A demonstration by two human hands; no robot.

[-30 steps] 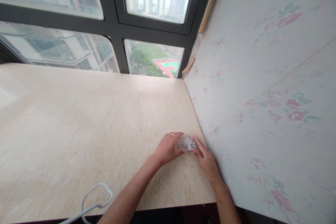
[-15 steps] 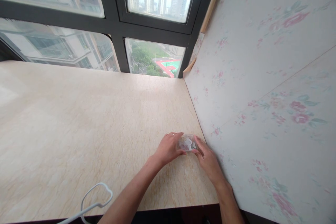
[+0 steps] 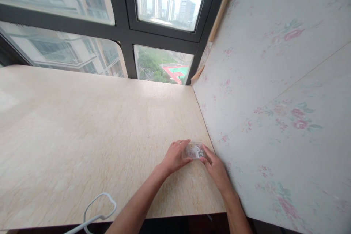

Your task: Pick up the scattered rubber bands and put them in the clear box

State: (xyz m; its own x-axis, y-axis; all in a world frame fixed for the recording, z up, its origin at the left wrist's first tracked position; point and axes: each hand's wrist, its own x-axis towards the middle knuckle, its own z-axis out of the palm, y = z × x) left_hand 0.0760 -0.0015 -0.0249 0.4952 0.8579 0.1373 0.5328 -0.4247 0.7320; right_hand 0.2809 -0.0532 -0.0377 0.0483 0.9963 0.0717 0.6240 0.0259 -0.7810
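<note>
A small clear plastic box (image 3: pixel 195 151) with printed or coloured contents is held between my two hands, close to the wall. My left hand (image 3: pixel 177 156) grips its left end, fingers over the far edge and thumb at the near edge; a ring shows on one finger. Around the right end my right hand (image 3: pixel 213 161) is closed in the same way. What exactly lies inside the box is too small to make out. Beneath it is the beige marbled sill (image 3: pixel 109 128); whether the box touches it I cannot tell.
A floral papered wall (image 3: pixel 274 124) rises along the right side. Dark window frames (image 3: pixel 161 33) stand at the back. A white cable (image 3: pixel 102 216) loops over the sill's front edge at the lower left. Wallpaper peels (image 3: pixel 197 74) near the window corner.
The view has shifted slightly. Both hands keep their hold on the clear plastic box, which stays in nearly the same place.
</note>
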